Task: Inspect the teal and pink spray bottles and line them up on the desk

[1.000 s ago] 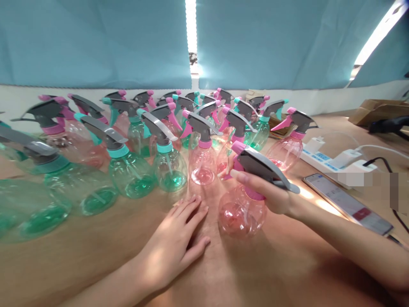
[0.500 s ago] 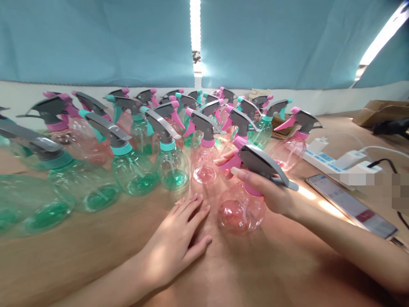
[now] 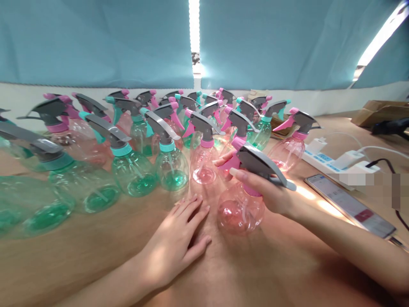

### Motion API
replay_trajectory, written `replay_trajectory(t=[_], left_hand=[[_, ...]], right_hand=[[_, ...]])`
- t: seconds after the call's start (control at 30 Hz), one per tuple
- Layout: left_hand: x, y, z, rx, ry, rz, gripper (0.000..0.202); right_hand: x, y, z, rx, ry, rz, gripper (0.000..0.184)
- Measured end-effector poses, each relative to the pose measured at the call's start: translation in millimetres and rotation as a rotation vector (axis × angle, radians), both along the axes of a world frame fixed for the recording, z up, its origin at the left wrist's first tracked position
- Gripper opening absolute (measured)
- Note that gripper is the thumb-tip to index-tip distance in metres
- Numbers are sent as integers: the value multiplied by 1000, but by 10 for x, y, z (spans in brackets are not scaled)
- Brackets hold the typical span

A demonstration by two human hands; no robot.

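A clear pink spray bottle [image 3: 240, 213] with a grey and pink trigger head is in my right hand [image 3: 268, 189], whose fingers wrap round its neck below the head. It looks slightly tilted; I cannot tell whether its base touches the table. Palm down on the wooden table, my left hand [image 3: 179, 234] lies with fingers stretched out and holds nothing. Just beyond it stand another pink spray bottle [image 3: 204, 170] and a green spray bottle [image 3: 172, 170] with a turquoise collar. A larger-looking green spray bottle [image 3: 136, 175] is further left.
Several more pink and green spray bottles crowd the back and left. On the right lie a phone [image 3: 351, 207], a white power strip [image 3: 322, 160] with plugs and cables, and a brown cardboard box [image 3: 380, 113]. Blue curtains [image 3: 96, 42] hang behind.
Almost nothing differs. The held spray bottle and my right hand appear shifted very slightly left, along with a small shift of the whole view; my left hand stays in place.
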State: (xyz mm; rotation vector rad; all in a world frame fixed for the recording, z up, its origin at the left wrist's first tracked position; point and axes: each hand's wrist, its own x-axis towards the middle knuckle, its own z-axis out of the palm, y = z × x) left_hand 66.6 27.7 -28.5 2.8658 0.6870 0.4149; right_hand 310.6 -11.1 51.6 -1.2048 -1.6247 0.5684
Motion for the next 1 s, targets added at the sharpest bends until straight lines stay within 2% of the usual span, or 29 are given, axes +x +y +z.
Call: replay_trajectory(t=[0.6,0.87,1.0], left_hand=[[2,-10,7,7,-8,1,51],[0,-8,4,-6,-17,2,51],[-4,-9,11,1,-11,3,51]], right_hand=[[-1,-9,5,-33,6,-8,27],[10,28,-52,11,11,-20,30],[-1,20,-28,-1,0,-23,27]])
